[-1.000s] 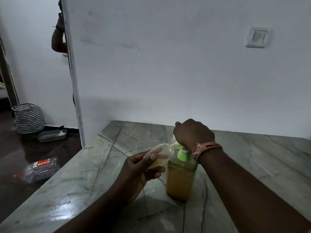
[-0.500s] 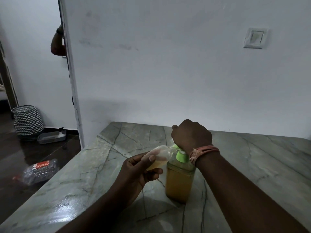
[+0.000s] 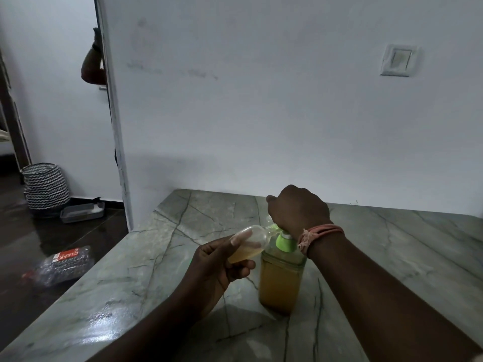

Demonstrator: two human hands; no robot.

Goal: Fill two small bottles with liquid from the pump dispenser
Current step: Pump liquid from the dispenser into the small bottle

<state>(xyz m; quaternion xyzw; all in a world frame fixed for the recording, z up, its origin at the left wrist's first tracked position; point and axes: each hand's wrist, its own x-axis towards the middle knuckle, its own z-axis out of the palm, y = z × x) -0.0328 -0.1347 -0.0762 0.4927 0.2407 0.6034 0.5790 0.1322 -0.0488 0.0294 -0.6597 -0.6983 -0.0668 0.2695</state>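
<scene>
A clear pump dispenser (image 3: 281,283) full of amber liquid stands on the grey marble counter (image 3: 156,257); its green collar shows below my wrist. My right hand (image 3: 296,209) rests closed over the pump head, hiding it. My left hand (image 3: 217,262) holds a small clear bottle (image 3: 252,244) tilted almost flat, its mouth up against the green nozzle. Amber liquid lies in the lower part of that small bottle. A second small bottle is not in view.
A white wall with a switch plate (image 3: 397,60) backs the counter. On the dark floor to the left lie a crushed plastic bottle (image 3: 62,265), a grey tray (image 3: 82,211) and a zigzag basket (image 3: 44,185). Another person's arm (image 3: 92,62) shows behind the wall corner.
My hands, the small bottle and the dispenser keep almost the same pose; only the view shifts slightly. The arm behind the wall corner has moved a little.
</scene>
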